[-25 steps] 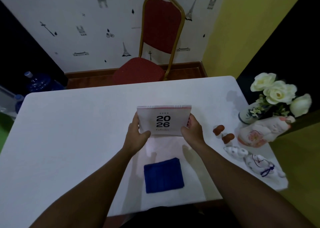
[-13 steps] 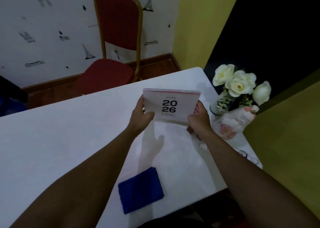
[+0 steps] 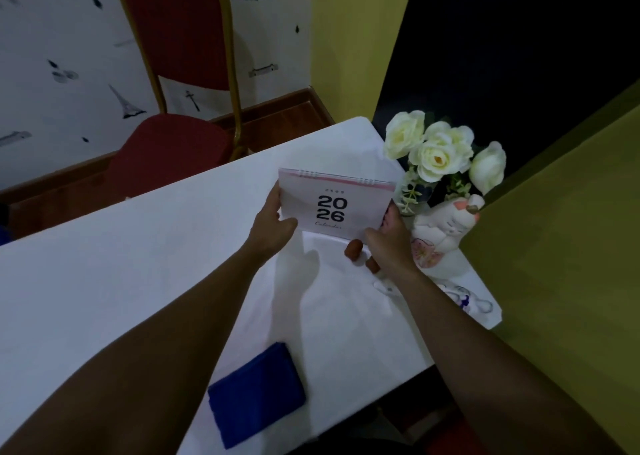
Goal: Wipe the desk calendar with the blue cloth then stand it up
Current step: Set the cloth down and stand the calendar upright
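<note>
The white desk calendar (image 3: 332,205), printed "2026" with a pink strip and spiral rings on top, is held upright above the white table (image 3: 121,264), its cover facing me. My left hand (image 3: 272,228) grips its left edge and my right hand (image 3: 389,241) grips its lower right corner. The folded blue cloth (image 3: 258,394) lies flat near the table's front edge, below my left forearm, touched by neither hand.
White flowers (image 3: 440,150) and a pale cat figurine (image 3: 443,236) stand at the table's right edge, close to my right hand. Two small brown figures (image 3: 354,249) and white figurines (image 3: 464,299) sit beside them. A red chair (image 3: 180,115) stands behind the table.
The calendar, held in both hands, has moved right and farther away, toward the flowers. My view has swung right, so the cloth now appears lower left.
</note>
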Motion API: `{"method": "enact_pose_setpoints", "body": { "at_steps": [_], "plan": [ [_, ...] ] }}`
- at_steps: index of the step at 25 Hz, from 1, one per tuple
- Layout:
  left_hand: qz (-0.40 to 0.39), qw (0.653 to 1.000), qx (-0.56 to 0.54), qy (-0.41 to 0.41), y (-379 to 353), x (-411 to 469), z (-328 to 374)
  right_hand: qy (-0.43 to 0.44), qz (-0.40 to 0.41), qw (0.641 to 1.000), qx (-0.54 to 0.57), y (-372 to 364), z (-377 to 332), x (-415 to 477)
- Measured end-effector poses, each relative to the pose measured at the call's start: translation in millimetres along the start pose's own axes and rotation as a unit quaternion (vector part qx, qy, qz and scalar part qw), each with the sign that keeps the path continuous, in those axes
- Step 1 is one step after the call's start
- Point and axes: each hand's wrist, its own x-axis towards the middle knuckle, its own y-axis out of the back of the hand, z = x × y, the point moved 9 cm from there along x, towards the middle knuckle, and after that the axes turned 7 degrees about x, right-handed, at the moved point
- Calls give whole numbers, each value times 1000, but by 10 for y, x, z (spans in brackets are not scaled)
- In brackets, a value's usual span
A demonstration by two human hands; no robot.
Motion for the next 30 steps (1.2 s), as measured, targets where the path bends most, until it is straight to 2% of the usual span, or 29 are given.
{"method": "enact_pose_setpoints", "body": {
  "at_steps": [4, 12, 18, 30],
  "plan": [
    [33, 999, 18, 14, 57, -101, -152, 27, 44, 997, 56, 35, -19, -138],
    [30, 999, 20, 1, -59, -193, -65, 31, 49, 996, 70, 69, 53, -190],
    [15, 998, 53, -4, -144, -112, 11, 29, 17, 995, 93, 127, 71, -282],
    [-11, 995, 95, -15, -203, -57, 59, 32, 8, 996, 84, 224, 149, -305]
  ]
}}
